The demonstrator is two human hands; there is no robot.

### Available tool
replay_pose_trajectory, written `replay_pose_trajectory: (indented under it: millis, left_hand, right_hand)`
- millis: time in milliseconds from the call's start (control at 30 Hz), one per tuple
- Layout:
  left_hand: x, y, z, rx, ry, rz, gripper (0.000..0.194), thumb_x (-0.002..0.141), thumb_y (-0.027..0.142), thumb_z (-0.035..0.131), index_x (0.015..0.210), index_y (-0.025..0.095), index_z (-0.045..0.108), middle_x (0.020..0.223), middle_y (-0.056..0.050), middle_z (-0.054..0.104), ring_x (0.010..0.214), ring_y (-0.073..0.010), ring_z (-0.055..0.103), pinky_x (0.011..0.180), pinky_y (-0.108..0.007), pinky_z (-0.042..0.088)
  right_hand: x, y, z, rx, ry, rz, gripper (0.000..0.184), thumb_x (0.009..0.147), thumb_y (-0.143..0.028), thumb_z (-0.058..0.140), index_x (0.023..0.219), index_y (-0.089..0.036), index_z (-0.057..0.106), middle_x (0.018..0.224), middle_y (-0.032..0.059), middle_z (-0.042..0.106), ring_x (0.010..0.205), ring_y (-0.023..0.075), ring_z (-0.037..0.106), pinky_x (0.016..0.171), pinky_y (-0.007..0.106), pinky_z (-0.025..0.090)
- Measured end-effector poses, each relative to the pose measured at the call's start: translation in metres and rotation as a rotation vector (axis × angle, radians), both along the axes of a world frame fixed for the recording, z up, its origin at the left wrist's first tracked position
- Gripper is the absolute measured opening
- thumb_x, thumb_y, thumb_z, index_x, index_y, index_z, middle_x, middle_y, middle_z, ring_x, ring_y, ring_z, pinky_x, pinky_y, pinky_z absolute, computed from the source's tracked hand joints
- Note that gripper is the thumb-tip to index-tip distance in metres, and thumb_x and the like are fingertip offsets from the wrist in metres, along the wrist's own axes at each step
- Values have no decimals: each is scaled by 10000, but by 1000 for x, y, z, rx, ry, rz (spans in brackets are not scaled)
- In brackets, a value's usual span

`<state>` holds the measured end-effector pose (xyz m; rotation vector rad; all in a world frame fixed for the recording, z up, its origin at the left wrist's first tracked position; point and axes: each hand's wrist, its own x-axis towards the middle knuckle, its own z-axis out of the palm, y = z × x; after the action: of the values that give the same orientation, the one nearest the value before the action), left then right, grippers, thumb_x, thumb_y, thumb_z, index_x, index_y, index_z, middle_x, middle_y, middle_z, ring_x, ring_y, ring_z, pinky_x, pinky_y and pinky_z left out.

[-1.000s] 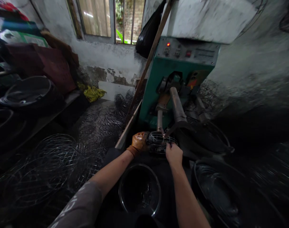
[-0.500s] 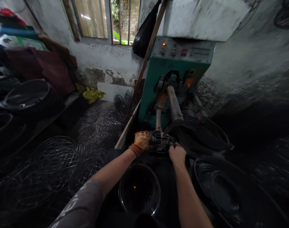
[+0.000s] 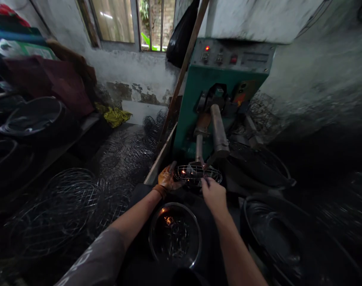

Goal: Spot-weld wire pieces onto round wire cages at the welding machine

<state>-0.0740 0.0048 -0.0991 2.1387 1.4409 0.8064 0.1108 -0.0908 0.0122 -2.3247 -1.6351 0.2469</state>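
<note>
A round wire basket point(image 3: 181, 171) sits under the electrode tips point(image 3: 203, 165) of a green spot welder point(image 3: 183, 119). My left hand point(image 3: 166, 179), in an orange-stained glove, grips the basket's left side. Bare and pinched closed, my right hand point(image 3: 214, 194) is at the basket's near side, just below the tips; what its fingertips hold is too small and dark to make out. Small orange glints show on the basket's wires. Below my hands stands a round metal bowl point(image 3: 194, 222) with small shiny bits inside and an orange glow at its upper left.
Loose wire frames point(image 3: 64, 206) are heaped on the left. A dark tub point(image 3: 246, 222) with coiled wire stands on the right. A wooden board point(image 3: 160, 157) leans beside the welder. Black round containers point(image 3: 35, 119) rest at far left, near a yellow cloth point(image 3: 117, 116).
My left hand has shifted left and down along with the basket's edge. My right hand has moved left toward the electrode tips. The orange glow in the bowl has grown.
</note>
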Motion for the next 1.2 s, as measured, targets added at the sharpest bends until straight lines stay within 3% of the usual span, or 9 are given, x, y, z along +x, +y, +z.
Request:
replay_pose_trajectory:
  millis: [100, 200, 433, 767, 1067, 1200]
  left_hand:
    - [1, 7, -9, -43, -45, -7, 865, 690, 470, 857, 1460, 205, 563, 1397, -106, 675, 1257, -304, 657, 1089, -409, 533]
    - [3, 12, 0, 39, -75, -31, 734, 711, 472, 834, 1360, 197, 630, 1292, -90, 727, 1177, -286, 694, 1035, -398, 563]
    - [16, 9, 27, 178, 71, -122, 790, 715, 556, 802, 1385, 180, 617, 1308, -133, 717, 1229, -336, 670, 1097, -447, 522]
    - [25, 11, 29, 178, 173, -153, 802, 752, 619, 767, 1387, 151, 625, 1244, -149, 729, 1153, -356, 687, 1029, -474, 536]
    - [33, 3, 49, 137, 266, -156, 844, 733, 660, 777, 1420, 197, 615, 1269, -172, 703, 1139, -389, 669, 979, -508, 522]
    - [35, 1, 53, 148, 271, -137, 746, 804, 674, 720, 1361, 182, 663, 1244, -168, 715, 1123, -388, 674, 964, -511, 522]
  right_hand:
    - [-26, 11, 5, -91, -33, 1, 331, 1076, -270, 479, 1254, -113, 710, 940, 150, 790, 873, 244, 752, 721, 277, 464]
    - [-30, 20, 7, -95, -72, -77, 319, 1084, -268, 471, 1215, -103, 710, 928, 158, 782, 834, 244, 749, 682, 280, 443]
    - [4, 18, 3, -79, -64, -208, 324, 1079, -272, 468, 1160, -86, 720, 970, 190, 771, 902, 279, 743, 692, 303, 429]
    - [15, 19, -8, -24, -36, -212, 326, 1060, -255, 468, 1186, -105, 729, 921, 152, 758, 832, 248, 723, 725, 294, 447]
    - [32, 19, -16, -13, -38, -209, 353, 1057, -243, 444, 1115, -59, 740, 952, 194, 769, 933, 287, 741, 801, 324, 476]
    - [32, 22, -18, -13, -45, -208, 349, 1059, -240, 443, 1120, -63, 738, 944, 185, 779, 922, 277, 744, 799, 314, 475]
